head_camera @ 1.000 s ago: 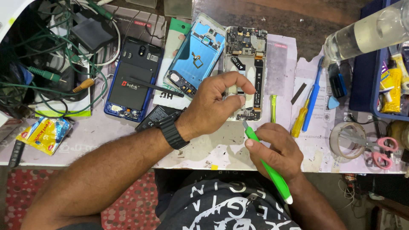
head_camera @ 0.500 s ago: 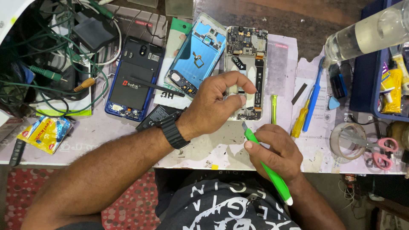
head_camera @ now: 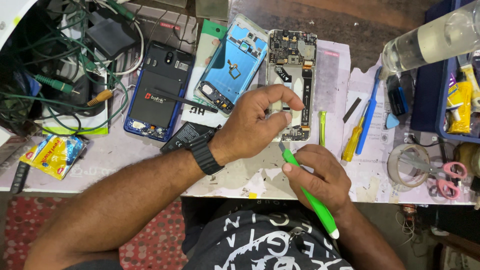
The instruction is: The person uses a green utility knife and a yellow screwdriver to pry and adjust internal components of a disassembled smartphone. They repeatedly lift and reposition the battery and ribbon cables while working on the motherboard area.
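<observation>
An opened phone (head_camera: 295, 65) with bare circuit boards lies upright in the middle of the white bench. My left hand (head_camera: 255, 125), a black watch on its wrist, rests over the phone's lower half with the fingers curled on it. Just below, my right hand (head_camera: 320, 175) grips a green pry tool (head_camera: 307, 192). The tool's tip points up at the phone's bottom edge. A light blue back cover (head_camera: 232, 67) lies tilted to the phone's left.
A second opened phone (head_camera: 160, 90) with a black battery lies further left, beside tangled green cables (head_camera: 60, 85). A yellow screwdriver (head_camera: 352, 142), a blue tool (head_camera: 370, 112), a tape roll (head_camera: 407, 165), pink scissors (head_camera: 447, 175) and a clear bottle (head_camera: 430, 37) lie to the right. A yellow packet (head_camera: 52, 155) sits far left.
Both hands stay almost in place. The green tool's tip has shifted very slightly near the phone's bottom edge.
</observation>
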